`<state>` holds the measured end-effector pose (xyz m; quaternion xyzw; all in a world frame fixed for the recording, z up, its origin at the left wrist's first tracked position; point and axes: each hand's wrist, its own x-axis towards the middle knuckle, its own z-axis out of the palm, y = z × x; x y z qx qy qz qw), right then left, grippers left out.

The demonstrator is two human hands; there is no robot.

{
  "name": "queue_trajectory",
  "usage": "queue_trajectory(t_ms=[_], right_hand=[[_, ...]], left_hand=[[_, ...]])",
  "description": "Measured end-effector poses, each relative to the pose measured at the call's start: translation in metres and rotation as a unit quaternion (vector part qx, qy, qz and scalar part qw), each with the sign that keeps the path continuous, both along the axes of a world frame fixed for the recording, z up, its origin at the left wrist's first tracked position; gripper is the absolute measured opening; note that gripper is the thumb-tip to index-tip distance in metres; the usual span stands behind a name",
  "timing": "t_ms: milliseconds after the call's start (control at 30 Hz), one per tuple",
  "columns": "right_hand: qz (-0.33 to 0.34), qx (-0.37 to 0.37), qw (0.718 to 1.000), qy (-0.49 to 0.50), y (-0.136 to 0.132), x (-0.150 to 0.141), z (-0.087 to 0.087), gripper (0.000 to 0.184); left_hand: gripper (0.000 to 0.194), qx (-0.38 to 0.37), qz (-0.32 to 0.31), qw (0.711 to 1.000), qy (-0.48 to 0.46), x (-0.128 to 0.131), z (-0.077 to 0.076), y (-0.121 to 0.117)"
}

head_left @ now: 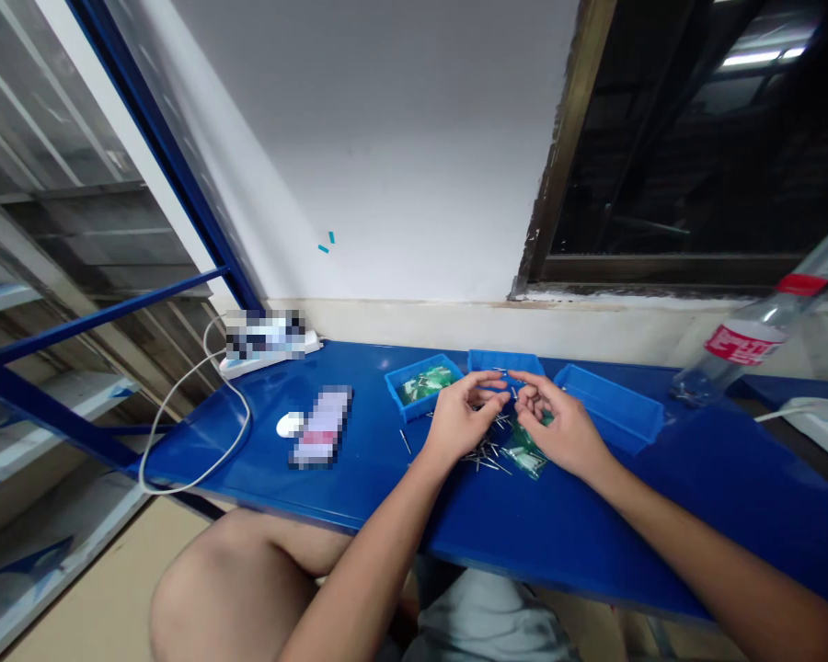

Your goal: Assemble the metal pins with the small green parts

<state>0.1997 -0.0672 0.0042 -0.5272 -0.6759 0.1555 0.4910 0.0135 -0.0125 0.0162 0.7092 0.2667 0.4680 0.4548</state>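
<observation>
Head view: left hand [465, 421] and right hand [564, 428] pinch narrowly above loose metal pins [484, 455]
Held items too small to tell; pins lie near the desk's [593, 524] front edge, by blue trays [503, 365]

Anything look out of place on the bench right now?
Yes: loose metal pins lie scattered on the blue bench, outside the blue plastic trays, just below the left hand and right hand.

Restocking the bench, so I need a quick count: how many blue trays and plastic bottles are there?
Blue plastic trays: 3
Clear plastic bottle with red cap: 1
Total: 4
</observation>
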Motion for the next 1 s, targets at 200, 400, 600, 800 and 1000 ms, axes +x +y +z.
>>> queue_trajectory(t_ms=[200,400,600,800,1000], right_hand=[[-0.053,-0.015,0.998,0.016,0.0,0.004,-0.001,0.02],[-0.03,0.0,0.999,-0.034,0.003,0.007,-0.002,0.012],[0.002,-0.027,1.0,-0.003,0.002,0.001,-0.001,0.021],[-0.011,-0.045,0.999,-0.017,0.0,-0.001,0.003,0.018],[-0.017,-0.039,0.997,-0.057,-0.001,-0.002,0.003,0.005]], left_hand=[[0.042,-0.014,-0.033,0.995,0.092,-0.004,0.008,-0.009],[0.025,-0.004,-0.038,0.998,0.05,-0.001,0.001,-0.006],[0.027,-0.01,0.001,0.999,0.031,0.0,-0.007,0.0],[0.028,0.07,-0.004,0.991,0.112,-0.004,-0.005,-0.002],[0.026,0.137,-0.004,0.968,0.211,-0.006,-0.004,-0.004]])
